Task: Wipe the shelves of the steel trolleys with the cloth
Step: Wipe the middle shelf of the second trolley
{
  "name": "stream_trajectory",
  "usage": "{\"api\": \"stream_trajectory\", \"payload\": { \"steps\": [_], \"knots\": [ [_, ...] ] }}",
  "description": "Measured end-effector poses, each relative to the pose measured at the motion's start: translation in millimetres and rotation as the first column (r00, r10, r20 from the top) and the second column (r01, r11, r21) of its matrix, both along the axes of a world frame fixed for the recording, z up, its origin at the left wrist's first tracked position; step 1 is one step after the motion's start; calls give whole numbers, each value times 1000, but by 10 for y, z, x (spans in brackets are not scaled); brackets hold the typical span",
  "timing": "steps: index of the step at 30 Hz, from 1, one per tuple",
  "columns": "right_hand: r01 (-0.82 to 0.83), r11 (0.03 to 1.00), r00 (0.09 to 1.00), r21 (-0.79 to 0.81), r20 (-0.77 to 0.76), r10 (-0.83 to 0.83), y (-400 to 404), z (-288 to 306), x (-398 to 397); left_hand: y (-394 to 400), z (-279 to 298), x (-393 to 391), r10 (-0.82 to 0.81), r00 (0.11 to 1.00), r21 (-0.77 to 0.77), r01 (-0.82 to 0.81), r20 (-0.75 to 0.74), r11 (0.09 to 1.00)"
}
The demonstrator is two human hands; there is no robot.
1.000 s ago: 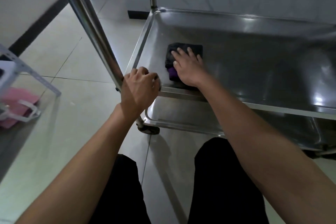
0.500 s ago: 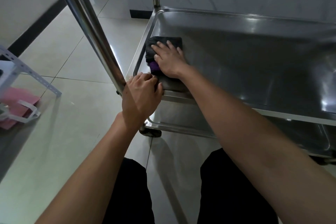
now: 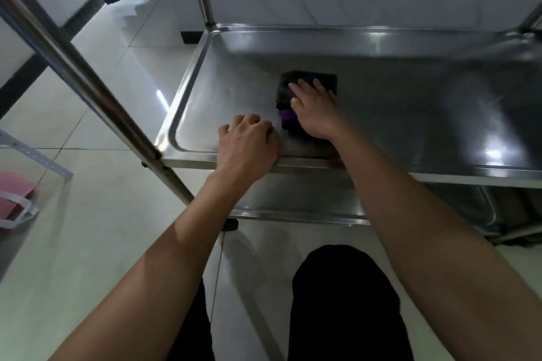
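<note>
Cloth (image 3: pixel 308 88) shifted right | dark, folded, purple edge | right hand (image 3: pixel 315 110) grip flat atop

Both arms reach forward: left hand (image 3: pixel 249 143) curled in a loose grip, right hand (image 3: pixel 315 110) flat, fingers spread.

So since half a second back, your right hand (image 3: pixel 315 110) has dragged the cloth (image 3: pixel 308 86) off the left rim of the shelf (image 3: pixel 410 114) and out toward the middle, so there's bare steel showing between cloth and rim. A second ago it sat roughly there too, so it went left and came back. Your left hand (image 3: pixel 249 145) has let go of the corner by the upright post (image 3: pixel 88 88) and slid right along the front lip, now resting curled just beside the cloth. Your head has moved too: the far right post (image 3: pixel 532 19) now shows.
</note>
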State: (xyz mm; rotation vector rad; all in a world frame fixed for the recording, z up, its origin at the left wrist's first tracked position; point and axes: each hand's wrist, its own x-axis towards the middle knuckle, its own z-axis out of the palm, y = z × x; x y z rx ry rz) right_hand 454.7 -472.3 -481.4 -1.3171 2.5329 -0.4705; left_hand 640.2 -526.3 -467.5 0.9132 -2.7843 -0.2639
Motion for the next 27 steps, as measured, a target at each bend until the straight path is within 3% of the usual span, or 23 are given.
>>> {"api": "stream_trajectory", "payload": {
  "steps": [6, 11, 17, 27],
  "knots": [
    [189, 982, 982, 10, -28, -189, 815, -11, -593, 463, 47, -664, -160, 987, 66, 159, 5, 985],
    [296, 955, 955, 32, -30, -295, 1439, -23, -984, 572, 38, -798, -166, 986, 52, 166, -13, 985],
    [290, 956, 956, 54, -60, -287, 1498, -38, -925, 536, -33, -721, -206, 978, 57, 205, 11, 977],
    [244, 964, 967, 110, -100, -233, 1849, 65, -148, 588, 98, -726, -221, 971, 132, 209, 86, 969]
  ]
}}
